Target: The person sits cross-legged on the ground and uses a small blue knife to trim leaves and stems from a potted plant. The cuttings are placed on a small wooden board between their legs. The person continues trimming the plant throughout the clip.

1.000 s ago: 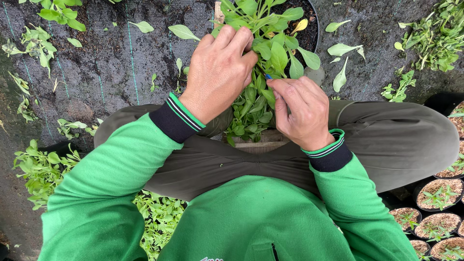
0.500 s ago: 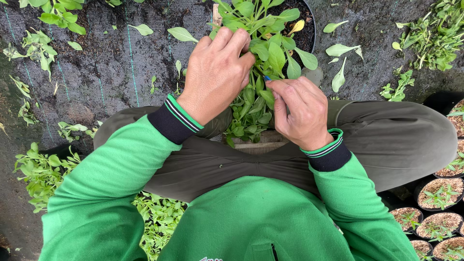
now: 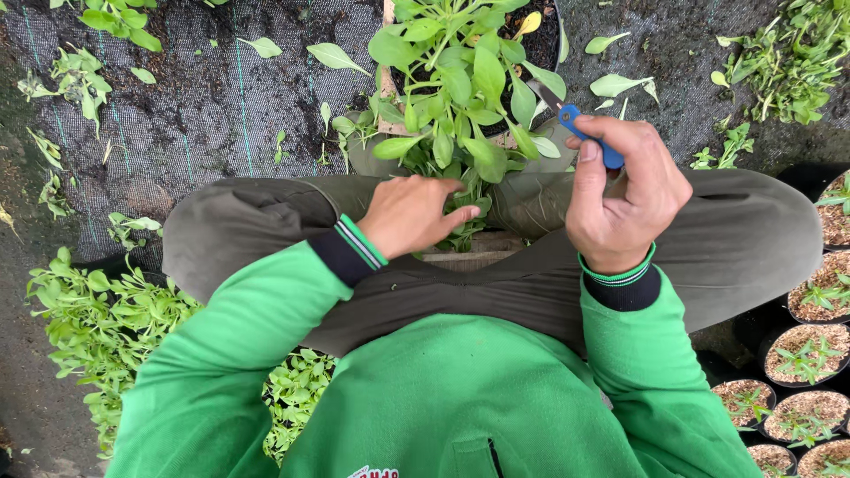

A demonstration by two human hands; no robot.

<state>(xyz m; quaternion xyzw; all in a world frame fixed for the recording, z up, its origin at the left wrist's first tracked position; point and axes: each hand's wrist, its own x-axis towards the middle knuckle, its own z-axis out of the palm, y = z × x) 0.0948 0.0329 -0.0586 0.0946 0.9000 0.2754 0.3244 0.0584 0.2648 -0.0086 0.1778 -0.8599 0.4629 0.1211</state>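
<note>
A leafy green plant (image 3: 460, 80) grows from a dark pot (image 3: 556, 35) of soil between my knees. My left hand (image 3: 412, 215) reaches into the lower stems of the plant, its fingers curled around them near my lap. My right hand (image 3: 624, 195) is raised to the right of the plant and is closed around a small blue-handled knife (image 3: 575, 124), whose blade points up and left toward the leaves. Both arms wear green sleeves with dark striped cuffs.
Cut leaves (image 3: 336, 57) lie scattered on the black ground cloth (image 3: 204, 115). A heap of green cuttings (image 3: 106, 319) sits at my left side. Several small pots with seedlings (image 3: 806, 354) stand at the right. More plants (image 3: 788, 53) are at the upper right.
My left hand has dropped from the top of the plant to its lower stems. My right hand has pulled back to the right out of the leaves, showing the blue knife.
</note>
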